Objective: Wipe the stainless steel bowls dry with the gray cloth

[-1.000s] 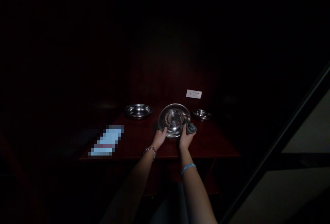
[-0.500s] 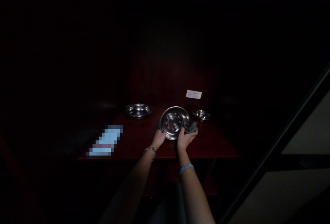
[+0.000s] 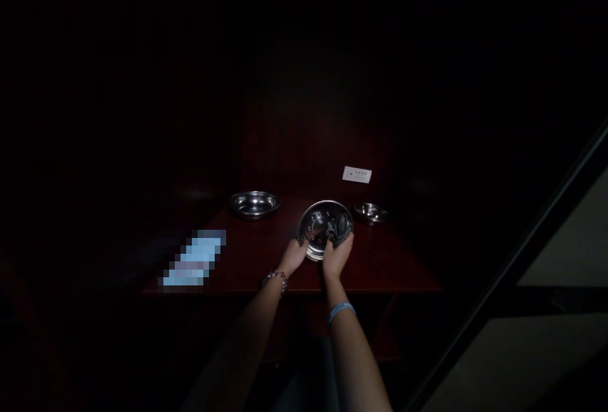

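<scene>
A shiny round metal bowl [image 3: 313,235] is tilted toward me above the table. My left hand [image 3: 293,257] grips its lower left rim, thumb on the near edge. In my right hand [image 3: 337,260] is a bunched dark grey cloth [image 3: 341,228], pressed against the right part of the bowl's inside. That hand's fingers are partly hidden by the cloth. Farther off to the left sits a second metal bowl [image 3: 255,205], and a smaller metal bowl [image 3: 371,212] lies behind and right of my right hand.
The dark red table [image 3: 380,266] ends in a front edge near my forearms. A pixelated bright patch [image 3: 194,260] covers something at the left. On the back panel is a white socket plate [image 3: 357,174]. A dark slanting frame [image 3: 503,292] rises at the right.
My right hand and the cloth have moved left, from the bowl's right rim onto its inside. The held bowl has shifted slightly right and down. The other bowls stay put.
</scene>
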The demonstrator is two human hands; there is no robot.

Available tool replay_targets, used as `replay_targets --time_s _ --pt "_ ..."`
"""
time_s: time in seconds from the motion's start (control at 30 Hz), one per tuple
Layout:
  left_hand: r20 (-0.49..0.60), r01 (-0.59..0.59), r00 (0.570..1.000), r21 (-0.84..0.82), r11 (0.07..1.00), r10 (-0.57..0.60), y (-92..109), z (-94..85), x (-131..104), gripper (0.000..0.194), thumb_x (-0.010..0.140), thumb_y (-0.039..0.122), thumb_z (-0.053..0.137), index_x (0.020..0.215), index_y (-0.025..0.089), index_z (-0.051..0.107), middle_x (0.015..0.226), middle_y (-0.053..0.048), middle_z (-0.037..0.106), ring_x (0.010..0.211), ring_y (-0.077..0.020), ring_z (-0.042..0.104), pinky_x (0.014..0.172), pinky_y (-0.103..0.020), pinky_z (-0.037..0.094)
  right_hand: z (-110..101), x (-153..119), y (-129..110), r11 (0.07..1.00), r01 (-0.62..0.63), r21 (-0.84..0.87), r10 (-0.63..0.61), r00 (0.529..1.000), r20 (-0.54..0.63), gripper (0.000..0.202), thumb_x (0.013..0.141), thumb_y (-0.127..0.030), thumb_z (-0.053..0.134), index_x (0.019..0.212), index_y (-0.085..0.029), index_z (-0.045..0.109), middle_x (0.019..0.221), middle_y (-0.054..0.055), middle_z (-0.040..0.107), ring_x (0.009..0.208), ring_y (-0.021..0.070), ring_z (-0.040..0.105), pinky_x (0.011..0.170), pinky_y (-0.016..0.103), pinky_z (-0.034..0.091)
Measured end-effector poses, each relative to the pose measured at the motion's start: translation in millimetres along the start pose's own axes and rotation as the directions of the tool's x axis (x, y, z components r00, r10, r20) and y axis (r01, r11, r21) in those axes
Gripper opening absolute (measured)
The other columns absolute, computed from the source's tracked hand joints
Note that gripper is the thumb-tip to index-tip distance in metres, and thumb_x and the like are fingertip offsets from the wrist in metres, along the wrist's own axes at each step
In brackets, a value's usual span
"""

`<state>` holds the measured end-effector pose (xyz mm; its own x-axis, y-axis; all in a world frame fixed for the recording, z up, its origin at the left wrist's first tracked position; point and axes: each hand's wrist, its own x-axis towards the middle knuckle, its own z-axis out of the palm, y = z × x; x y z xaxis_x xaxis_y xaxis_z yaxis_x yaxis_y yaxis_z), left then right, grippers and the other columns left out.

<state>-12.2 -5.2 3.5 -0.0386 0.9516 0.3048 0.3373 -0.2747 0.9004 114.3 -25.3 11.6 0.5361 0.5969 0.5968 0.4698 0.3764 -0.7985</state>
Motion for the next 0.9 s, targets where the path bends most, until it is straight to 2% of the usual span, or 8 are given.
replay_targets --time_s 0.1,0.23,0.33,0.5,0.73,0.9 --pt "0.014 -0.004 1.000 0.018 1.000 0.004 -1.3 0.5 0.4 0.031 0.088 0.023 0.048 0.096 0.009 0.074 0.096 -0.013 0.078 0.090 -0.0217 0.071 0.086 -0.028 0.051 -4.2 0.6 -2.7 0.994 0.024 -0.105 -0.024 1.000 0.008 0.043 0.082 -0.019 0.048 0.124 -0.014 0.055 0.126 0.019 0.056 0.119 0.0325 0.051 0.104 0.045 0.038" --pt "0.025 0.008 1.000 0.040 0.999 -0.009 -1.5 0.7 0.6 0.033 0.088 0.022 0.046 0.100 0.008 0.073 0.103 -0.015 0.077 0.095 -0.0218 0.071 0.089 -0.028 0.050 -8.7 -0.6 -7.5 0.964 0.001 -0.268 0.001 1.000 0.008 0.039 0.082 -0.023 0.051 0.118 -0.017 0.064 0.122 0.017 0.060 0.113 0.0361 0.051 0.097 0.047 0.037" --pt "0.018 0.008 1.000 0.050 0.999 -0.009 -0.3 0.5 0.2 0.033 0.088 0.022 0.047 0.103 0.009 0.073 0.107 -0.014 0.076 0.099 -0.0215 0.070 0.090 -0.027 0.049 -8.7 -1.0 -8.8 0.952 -0.014 -0.307 0.008 1.000 -0.018 0.041 0.085 -0.028 0.052 0.121 -0.015 0.064 0.123 0.019 0.060 0.112 0.0373 0.050 0.094 0.047 0.037" --pt "0.031 0.012 0.999 0.032 0.999 -0.013 3.5 -0.3 -2.1 0.034 0.089 0.022 0.046 0.104 0.008 0.073 0.109 -0.015 0.076 0.100 -0.0213 0.070 0.091 -0.026 0.049 -7.0 -0.4 -8.0 0.943 -0.039 -0.332 0.015 0.997 -0.074 0.051 0.088 -0.031 0.048 0.135 -0.012 0.054 0.127 0.022 0.057 0.114 0.0372 0.049 0.092 0.045 0.036" --pt "0.110 -0.029 0.993 -0.079 0.996 0.037 5.1 0.4 -3.2 0.035 0.083 0.019 0.052 0.110 0.012 0.073 0.116 -0.011 0.075 0.111 -0.0233 0.068 0.100 -0.029 0.047 -6.6 -1.8 -9.0 0.918 0.014 -0.396 -0.004 1.000 0.026 0.050 0.088 -0.029 0.047 0.135 -0.016 0.057 0.129 0.019 0.057 0.113 0.0365 0.048 0.094 0.048 0.032" --pt "0.104 -0.028 0.993 -0.187 0.982 0.048 5.5 1.3 -2.0 0.040 0.078 0.015 0.055 0.115 0.012 0.071 0.122 -0.010 0.072 0.115 -0.0232 0.067 0.105 -0.032 0.046 -4.5 -2.3 -8.4 0.907 0.070 -0.416 -0.031 0.995 0.098 0.051 0.087 -0.028 0.048 0.136 -0.019 0.057 0.129 0.018 0.056 0.114 0.0347 0.047 0.097 0.049 0.030"
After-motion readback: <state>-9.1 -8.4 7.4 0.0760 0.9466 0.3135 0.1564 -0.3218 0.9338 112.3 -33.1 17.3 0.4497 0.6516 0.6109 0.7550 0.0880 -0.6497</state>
